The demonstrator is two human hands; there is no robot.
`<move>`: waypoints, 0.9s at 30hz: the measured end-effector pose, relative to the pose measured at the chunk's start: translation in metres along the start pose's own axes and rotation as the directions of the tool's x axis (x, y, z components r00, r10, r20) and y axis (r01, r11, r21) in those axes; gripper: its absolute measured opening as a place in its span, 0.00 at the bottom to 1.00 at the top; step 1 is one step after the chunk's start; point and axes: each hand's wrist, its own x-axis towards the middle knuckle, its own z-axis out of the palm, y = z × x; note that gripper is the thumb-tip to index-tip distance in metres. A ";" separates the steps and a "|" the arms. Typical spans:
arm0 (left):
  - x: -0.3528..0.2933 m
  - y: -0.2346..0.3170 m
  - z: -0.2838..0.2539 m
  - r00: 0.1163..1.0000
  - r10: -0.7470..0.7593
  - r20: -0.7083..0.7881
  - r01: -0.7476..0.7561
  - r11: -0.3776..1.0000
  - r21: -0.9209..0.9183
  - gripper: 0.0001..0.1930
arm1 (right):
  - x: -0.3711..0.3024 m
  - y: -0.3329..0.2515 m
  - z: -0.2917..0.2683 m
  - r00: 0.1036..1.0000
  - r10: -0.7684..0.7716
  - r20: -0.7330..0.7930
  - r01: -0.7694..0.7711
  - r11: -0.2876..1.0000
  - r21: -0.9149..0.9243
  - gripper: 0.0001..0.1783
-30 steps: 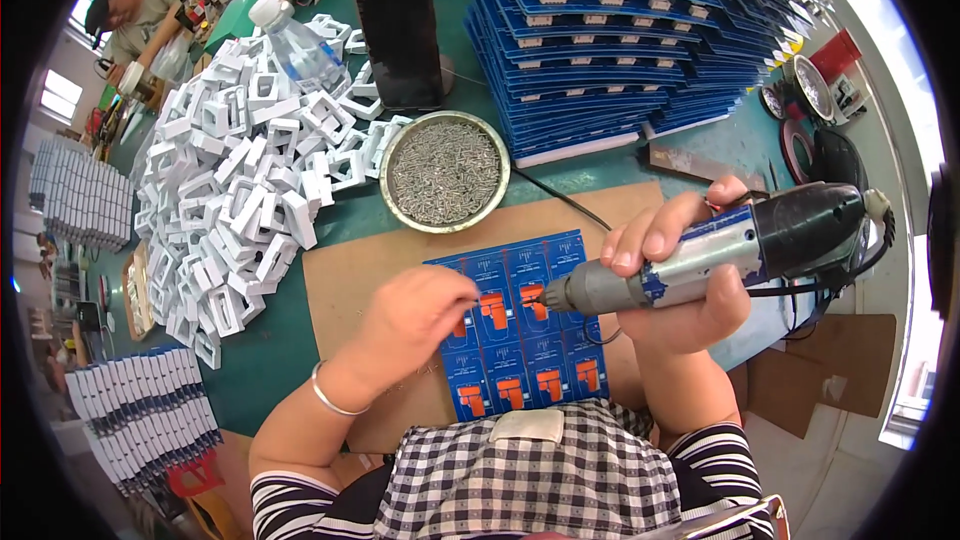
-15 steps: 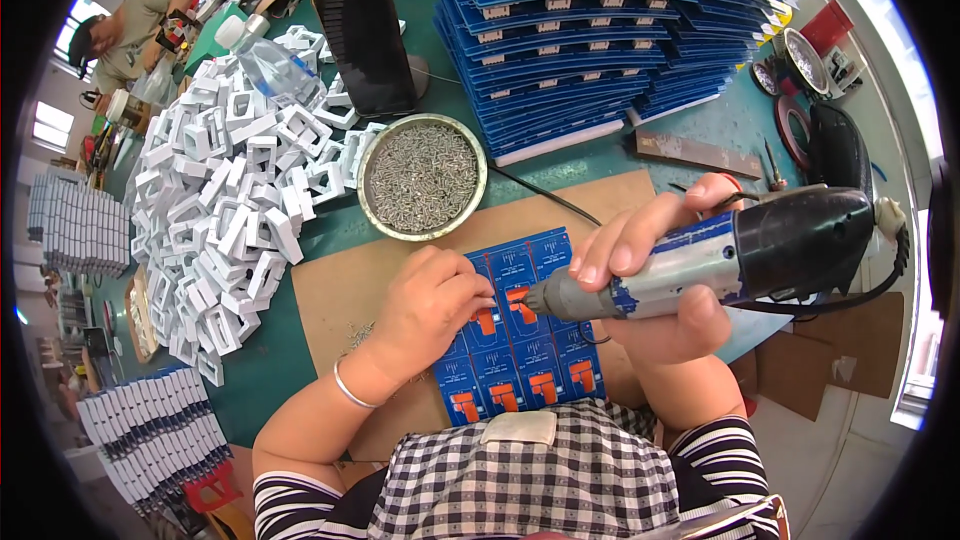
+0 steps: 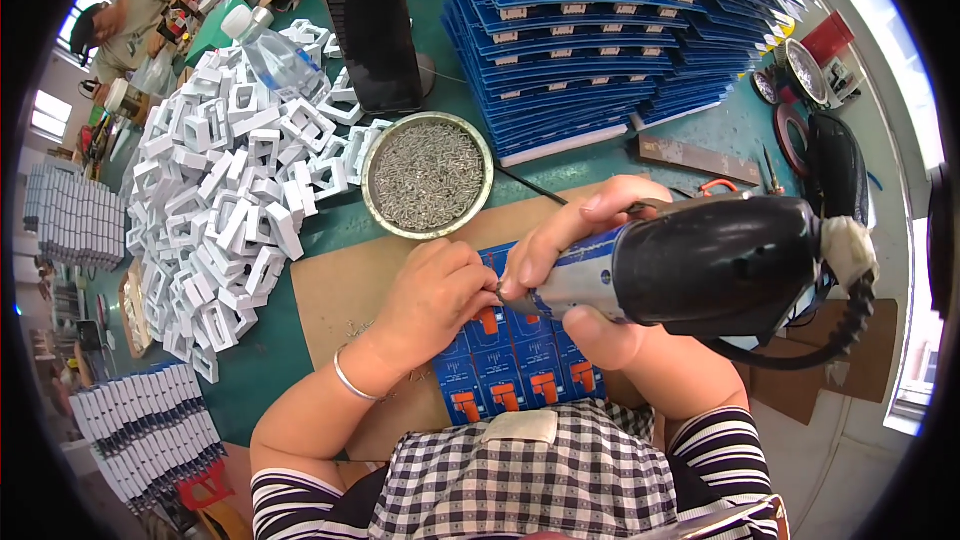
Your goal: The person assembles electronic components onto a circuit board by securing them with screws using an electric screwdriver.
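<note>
Shifted leftward, the silver-black cylindrical electric screwdriver (image 3: 700, 265), gripped by the right hand (image 3: 575, 228), reaches the pinched fingertips of the left hand (image 3: 432, 295) over the flat blue rectangular circuit panel (image 3: 512, 362); anything pinched is hidden. Tilting might make it slip into fingers. Its long axis crosses the panel, nose left.

Left forearm (image 3: 325, 405) slants inward from lower left, elbow bent. Left hand (image 3: 440, 285) back-up, fingers bunched, tips drawn together in a pinch near the right fingertips. Right forearm (image 3: 690, 375) slants up-left; right hand (image 3: 565, 232) clenched, fingers curled over, thumb opposed below.
</note>
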 end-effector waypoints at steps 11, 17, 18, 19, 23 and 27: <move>-0.012 -0.017 -0.028 0.994 -0.018 -0.108 0.012 0.998 -0.060 0.07 | 0.014 0.005 0.005 0.994 0.046 0.098 -0.027 0.981 -0.190 0.31; -0.076 -0.036 -0.075 0.899 -0.355 -0.256 0.384 0.920 0.074 0.04 | 0.016 0.022 0.027 0.997 -0.025 -0.073 0.017 0.993 -0.114 0.32; -0.091 -0.038 -0.076 0.893 -0.366 -0.261 0.398 0.914 0.079 0.04 | 0.016 0.025 0.030 0.998 -0.022 -0.064 0.015 0.995 -0.101 0.32; -0.104 -0.037 -0.074 0.885 -0.401 -0.238 0.432 0.897 0.097 0.04 | 0.016 0.025 0.031 0.994 0.009 -0.109 -0.014 0.999 -0.040 0.32; -0.126 -0.030 -0.062 0.857 -0.476 -0.198 0.501 0.860 0.100 0.04 | 0.017 0.030 0.007 0.980 0.074 -0.185 -0.051 0.990 0.130 0.30; -0.124 -0.026 -0.052 0.885 -0.410 -0.220 0.451 0.874 0.182 0.04 | 0.011 0.029 -0.006 0.934 0.093 -0.346 -0.010 0.972 0.234 0.26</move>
